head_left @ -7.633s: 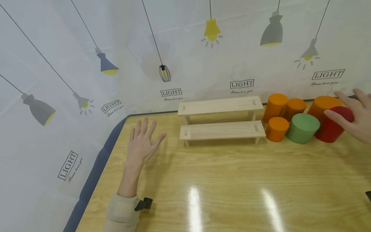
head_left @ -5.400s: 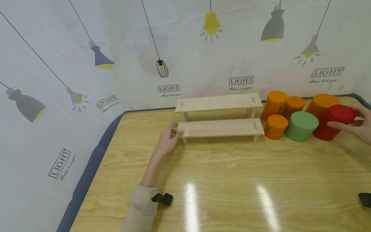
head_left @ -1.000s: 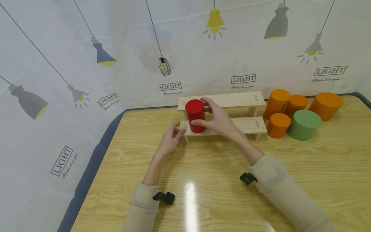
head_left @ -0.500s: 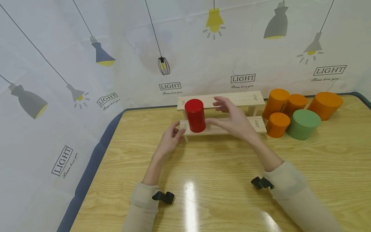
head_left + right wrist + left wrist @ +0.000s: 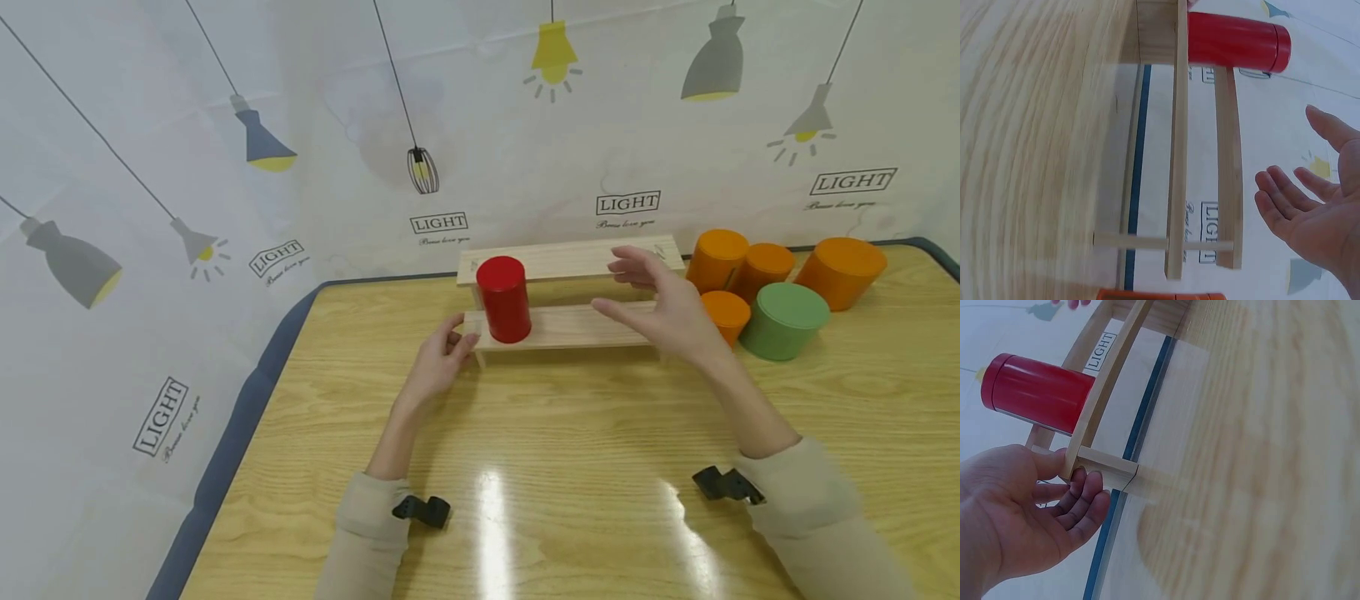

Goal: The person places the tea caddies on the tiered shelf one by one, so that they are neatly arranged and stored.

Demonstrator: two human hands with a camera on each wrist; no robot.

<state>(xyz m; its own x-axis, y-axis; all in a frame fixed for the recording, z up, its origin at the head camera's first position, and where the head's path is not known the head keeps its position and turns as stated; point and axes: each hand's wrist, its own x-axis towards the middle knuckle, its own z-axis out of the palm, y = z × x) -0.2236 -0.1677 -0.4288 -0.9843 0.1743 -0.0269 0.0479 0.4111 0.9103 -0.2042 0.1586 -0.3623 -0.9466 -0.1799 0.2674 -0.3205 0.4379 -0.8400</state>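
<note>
A red lidded canister (image 5: 505, 300) stands upright at the left end of the lower wooden shelf (image 5: 577, 325). My left hand (image 5: 437, 358) pinches that shelf's left end; in the left wrist view the thumb lies on top of the board (image 5: 1105, 387) and the fingers curl beneath. My right hand (image 5: 667, 312) hangs over the shelf's right part, fingers spread and holding nothing. In the right wrist view, a gap separates this hand (image 5: 1316, 200) from the red canister (image 5: 1238, 42). Behind stands the taller wooden shelf (image 5: 570, 258).
Right of the shelves stand several orange canisters (image 5: 842, 271) and a wide green canister (image 5: 785, 321). One orange canister (image 5: 726, 315) is partly hidden by my right hand. A lamp-printed cloth (image 5: 525, 150) hangs behind the wooden table (image 5: 570, 467).
Earlier, my right hand carried the red canister from the right group to the lower shelf. It has since let go and moved right. My left hand went to the shelf end and stays there.
</note>
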